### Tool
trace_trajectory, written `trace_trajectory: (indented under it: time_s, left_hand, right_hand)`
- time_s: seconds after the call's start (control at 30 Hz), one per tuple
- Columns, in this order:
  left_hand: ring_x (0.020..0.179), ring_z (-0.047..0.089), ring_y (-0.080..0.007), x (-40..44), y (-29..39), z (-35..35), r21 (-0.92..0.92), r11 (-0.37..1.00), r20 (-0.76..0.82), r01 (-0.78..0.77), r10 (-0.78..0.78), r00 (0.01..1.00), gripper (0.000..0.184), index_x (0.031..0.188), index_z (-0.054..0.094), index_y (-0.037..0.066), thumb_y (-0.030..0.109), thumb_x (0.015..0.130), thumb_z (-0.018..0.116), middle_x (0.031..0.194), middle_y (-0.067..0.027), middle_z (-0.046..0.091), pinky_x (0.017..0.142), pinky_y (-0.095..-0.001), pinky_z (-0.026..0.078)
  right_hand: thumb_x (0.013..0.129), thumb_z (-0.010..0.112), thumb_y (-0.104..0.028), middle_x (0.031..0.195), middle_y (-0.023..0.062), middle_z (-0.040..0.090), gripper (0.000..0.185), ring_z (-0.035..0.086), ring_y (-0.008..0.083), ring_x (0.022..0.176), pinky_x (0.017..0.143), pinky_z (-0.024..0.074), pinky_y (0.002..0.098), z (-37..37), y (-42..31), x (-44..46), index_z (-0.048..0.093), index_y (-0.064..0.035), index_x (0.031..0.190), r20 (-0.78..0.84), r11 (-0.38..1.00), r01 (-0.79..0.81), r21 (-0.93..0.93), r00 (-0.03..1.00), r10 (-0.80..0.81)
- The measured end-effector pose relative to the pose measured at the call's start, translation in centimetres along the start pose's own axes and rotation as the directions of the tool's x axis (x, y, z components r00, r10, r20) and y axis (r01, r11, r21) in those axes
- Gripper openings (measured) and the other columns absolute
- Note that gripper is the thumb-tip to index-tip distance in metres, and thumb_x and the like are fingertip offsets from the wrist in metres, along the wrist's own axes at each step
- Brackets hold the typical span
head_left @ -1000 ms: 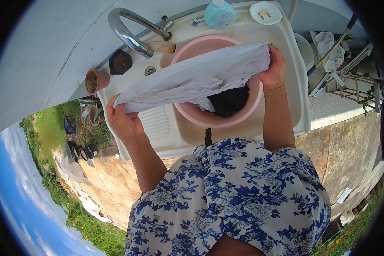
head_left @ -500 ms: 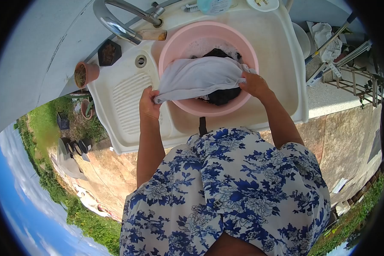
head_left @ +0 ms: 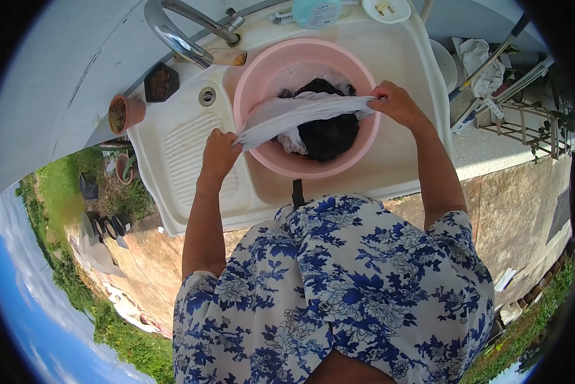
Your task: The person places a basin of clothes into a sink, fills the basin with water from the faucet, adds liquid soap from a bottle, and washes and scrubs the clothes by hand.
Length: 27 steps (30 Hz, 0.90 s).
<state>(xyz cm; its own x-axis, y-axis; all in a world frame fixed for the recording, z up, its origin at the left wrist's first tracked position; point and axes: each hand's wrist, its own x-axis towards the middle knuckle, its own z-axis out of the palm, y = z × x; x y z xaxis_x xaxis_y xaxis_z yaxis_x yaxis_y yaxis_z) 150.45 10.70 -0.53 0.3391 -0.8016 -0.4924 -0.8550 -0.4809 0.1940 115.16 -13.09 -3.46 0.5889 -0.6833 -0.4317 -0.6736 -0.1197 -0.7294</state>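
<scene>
A white cloth (head_left: 300,114) is stretched in a narrow band across a pink basin (head_left: 241,96). My left hand (head_left: 220,153) is closed on its left end, just outside the basin's left rim. At the right rim, my right hand (head_left: 395,104) pinches the other end. Under the cloth, a dark cloth (head_left: 329,137) lies in the basin with some white fabric beside it. Suds (head_left: 297,75) show toward the back of the basin, which stands in the bowl of a white sink (head_left: 402,147).
A curved metal faucet (head_left: 179,38) rises at the back left. Behind the basin are a blue-green bottle (head_left: 316,13), a brush (head_left: 282,18) and a white dish (head_left: 386,9). Left are a ribbed washboard area (head_left: 195,157), a dark pot (head_left: 161,83) and a terracotta pot (head_left: 126,114).
The white cloth was held up wide, then came down over the basin and is now pulled into a narrow band. My hands moved inward and down, then slightly apart, still holding its ends.
</scene>
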Motion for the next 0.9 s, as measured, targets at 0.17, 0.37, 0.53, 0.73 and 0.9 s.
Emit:
trace_trajectory:
  time_s: [0.17, 0.37, 0.53, 0.73, 0.9]
  left_hand:
    - [0.120, 0.044, -0.0266, -0.4, 0.9, -4.3, -0.897, 0.171, -0.400, -0.407, 0.075, 0.913, 0.016, 0.091, 0.065, 0.006, 0.012, 0.078, 0.060, 0.122, -0.0149, 0.051, 0.094, -0.0416, 0.041]
    - [0.116, 0.049, -0.0284, 5.6, 7.8, 0.0, -0.821, -0.562, 0.129, 0.100, -0.011, 0.992, 0.040, 0.122, 0.046, 0.000, 0.018, 0.087, 0.042, 0.125, -0.0145, 0.051, 0.100, -0.0431, 0.038]
    - [0.085, 0.061, -0.0318, 2.8, 15.5, 2.6, -0.532, 0.706, -0.488, -0.468, 0.196, 0.851, 0.027, 0.099, 0.057, 0.001, 0.025, 0.086, 0.051, 0.093, -0.0204, 0.060, 0.073, -0.0424, 0.048]
    - [0.060, 0.056, -0.0380, 6.5, 17.2, 3.6, -0.189, 0.906, -0.619, -0.378, 0.189, 0.762, 0.035, 0.067, 0.053, -0.001, 0.030, 0.081, 0.058, 0.064, -0.0214, 0.058, 0.059, -0.0469, 0.045]
    - [0.055, 0.056, -0.0362, 9.4, 15.9, 0.9, -0.505, 0.838, -0.563, -0.205, -0.140, 0.814, 0.037, 0.068, 0.053, -0.004, 0.030, 0.084, 0.053, 0.063, -0.0225, 0.057, 0.055, -0.0456, 0.045]
  right_hand:
    - [0.077, 0.065, -0.019, 0.117, 0.0092, 0.053, 0.015, 0.049, 0.0241, 0.113, 0.096, 0.0390, 0.0384, -1.1, -3.5, -1.4, 0.061, -0.0047, 0.080, -0.062, 0.623, 0.298, 0.723, 0.927, -0.371]
    - [0.086, 0.053, -0.039, 0.122, 0.0115, 0.055, 0.045, 0.052, 0.0270, 0.112, 0.099, 0.0383, 0.0439, 12.0, -4.5, 5.4, 0.053, -0.0065, 0.118, -0.069, -0.535, -0.034, 0.844, 0.983, -0.171]
    - [0.087, 0.051, -0.045, 0.110, 0.0113, 0.060, 0.042, 0.057, 0.0250, 0.099, 0.088, 0.0449, 0.0396, 18.6, -5.0, 7.5, 0.058, -0.0082, 0.106, 0.180, -0.499, -0.219, 0.838, 0.975, -0.126]
    - [0.088, 0.047, -0.045, 0.119, 0.0116, 0.055, 0.049, 0.053, 0.0237, 0.105, 0.086, 0.0431, 0.0377, 14.2, -11.1, 3.4, 0.054, -0.0079, 0.119, 0.268, -0.155, -0.237, 0.959, 0.936, 0.229]
    - [0.087, 0.048, -0.045, 0.117, 0.0094, 0.059, 0.049, 0.059, 0.0237, 0.097, 0.078, 0.0480, 0.0355, 16.7, -10.4, 4.9, 0.057, -0.0060, 0.116, 0.407, -0.148, -0.396, 0.906, 0.912, 0.050]
